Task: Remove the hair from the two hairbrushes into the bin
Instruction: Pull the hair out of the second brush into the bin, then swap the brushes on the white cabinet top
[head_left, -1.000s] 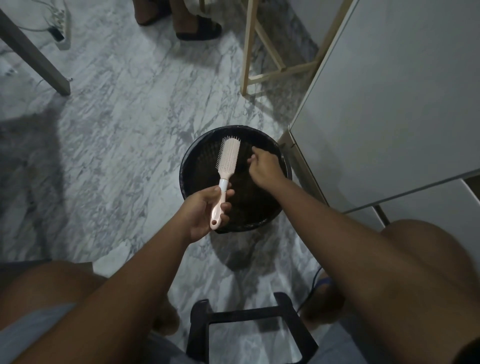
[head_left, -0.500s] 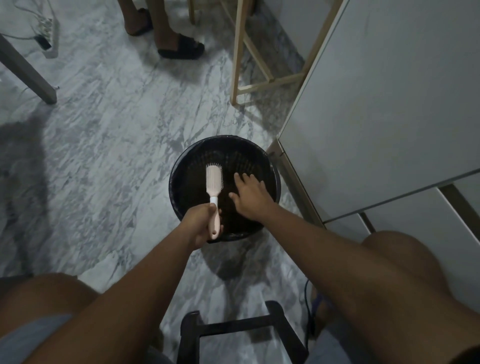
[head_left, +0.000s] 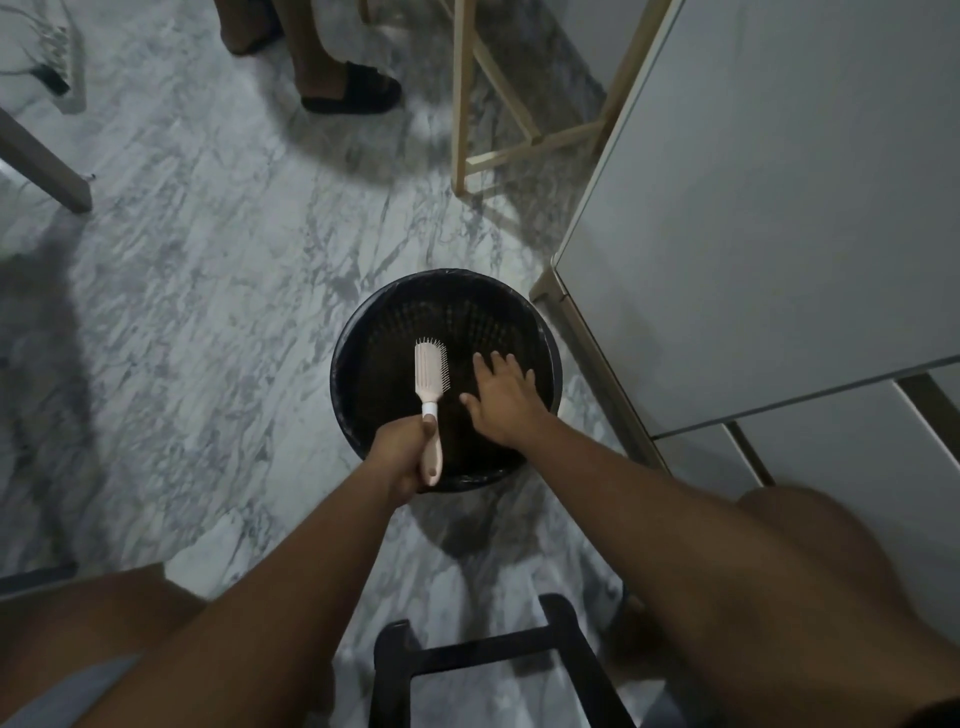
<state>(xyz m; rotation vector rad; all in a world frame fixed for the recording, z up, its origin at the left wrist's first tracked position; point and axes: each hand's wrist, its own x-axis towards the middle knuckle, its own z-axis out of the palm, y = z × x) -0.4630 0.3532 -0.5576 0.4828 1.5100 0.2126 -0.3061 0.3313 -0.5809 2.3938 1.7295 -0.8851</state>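
Note:
A round black bin (head_left: 363, 332) stands on the marble floor in front of me. My left hand (head_left: 402, 457) grips the handle of a pale pink hairbrush (head_left: 430, 371), whose head points away from me over the bin, bristles turned to the right. My right hand (head_left: 501, 397) hovers over the bin just right of the brush, palm down, fingers spread, holding nothing. I cannot make out any hair on the brush. Only one hairbrush is in view.
A grey cabinet (head_left: 779, 208) stands close to the bin's right side. A wooden frame (head_left: 467, 104) stands behind the bin. Another person's feet in black slippers (head_left: 353, 88) are at the top. A black stool frame (head_left: 467, 660) sits between my knees. A table leg (head_left: 41, 166) is at left.
My right hand went from pinched fingers at the brush head to flat and spread over the bin. The brush turned so its bristles face right. The view tilted up.

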